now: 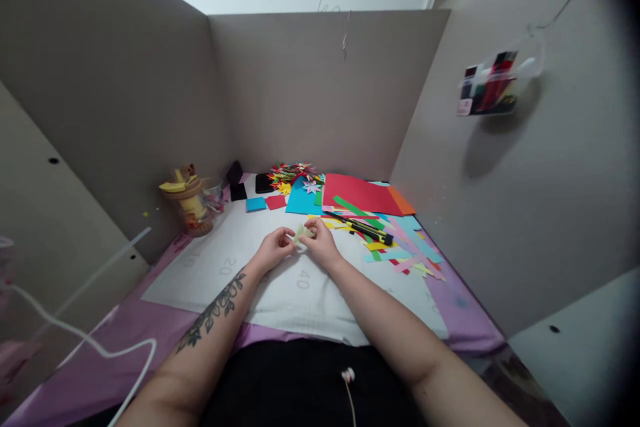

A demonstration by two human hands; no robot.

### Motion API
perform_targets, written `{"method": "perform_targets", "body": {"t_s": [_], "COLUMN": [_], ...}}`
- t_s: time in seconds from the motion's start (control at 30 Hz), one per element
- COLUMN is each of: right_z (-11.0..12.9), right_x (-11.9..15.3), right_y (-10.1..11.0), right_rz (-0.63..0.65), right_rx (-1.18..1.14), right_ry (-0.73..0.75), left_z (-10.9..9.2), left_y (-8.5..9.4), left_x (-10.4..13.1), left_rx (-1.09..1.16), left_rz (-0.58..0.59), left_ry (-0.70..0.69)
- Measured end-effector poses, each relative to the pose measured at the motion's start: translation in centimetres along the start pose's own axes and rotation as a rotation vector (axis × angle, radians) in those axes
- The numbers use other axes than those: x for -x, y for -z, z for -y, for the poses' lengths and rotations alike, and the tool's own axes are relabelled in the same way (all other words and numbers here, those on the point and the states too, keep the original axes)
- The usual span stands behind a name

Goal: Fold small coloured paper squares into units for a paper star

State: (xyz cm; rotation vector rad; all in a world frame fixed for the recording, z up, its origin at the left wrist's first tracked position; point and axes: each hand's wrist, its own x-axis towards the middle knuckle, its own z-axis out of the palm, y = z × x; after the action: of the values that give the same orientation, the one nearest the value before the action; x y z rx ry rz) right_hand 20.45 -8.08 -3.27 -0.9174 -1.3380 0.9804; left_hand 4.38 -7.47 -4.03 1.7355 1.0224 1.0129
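Note:
A small pale green folded paper (pixel 302 234) is between my two hands, above the white sheet with printed numbers (pixel 280 280). My right hand (pixel 320 240) pinches it from the right, thumb and fingers closed on it. My left hand (pixel 277 246) has its fingers curled at the paper's left edge, thumb and fingertips touching it. Just beyond my hands are a blue sheet (pixel 300 199), a small red square (pixel 276 202) and a small blue square (pixel 256 204).
Paper strips (pixel 405 247) and a yellow-black cutter (pixel 373 233) lie to the right, near a red sheet (pixel 357 193). Folded paper stars (pixel 295 173) are piled at the back. A jar (pixel 193 207) stands left. Grey panels (pixel 320 100) enclose the table.

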Motion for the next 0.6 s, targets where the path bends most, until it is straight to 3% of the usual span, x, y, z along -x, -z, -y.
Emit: {"method": "perform_targets", "body": {"t_s": [0.47, 0.6], "right_z": [-0.41, -0.37], "right_x": [0.01, -0.07], "right_y": [0.1, 0.31], "right_rz": [-0.012, -0.024], "right_rx": [0.012, 0.053], "right_ry": [-0.006, 0.01], "left_z": [-0.31, -0.29], "left_y": [0.24, 0.28], "left_x": [0.3, 0.28], "left_rx": [-0.088, -0.067], "left_rz": [0.029, -0.009], "left_ry": [-0.022, -0.035]}}
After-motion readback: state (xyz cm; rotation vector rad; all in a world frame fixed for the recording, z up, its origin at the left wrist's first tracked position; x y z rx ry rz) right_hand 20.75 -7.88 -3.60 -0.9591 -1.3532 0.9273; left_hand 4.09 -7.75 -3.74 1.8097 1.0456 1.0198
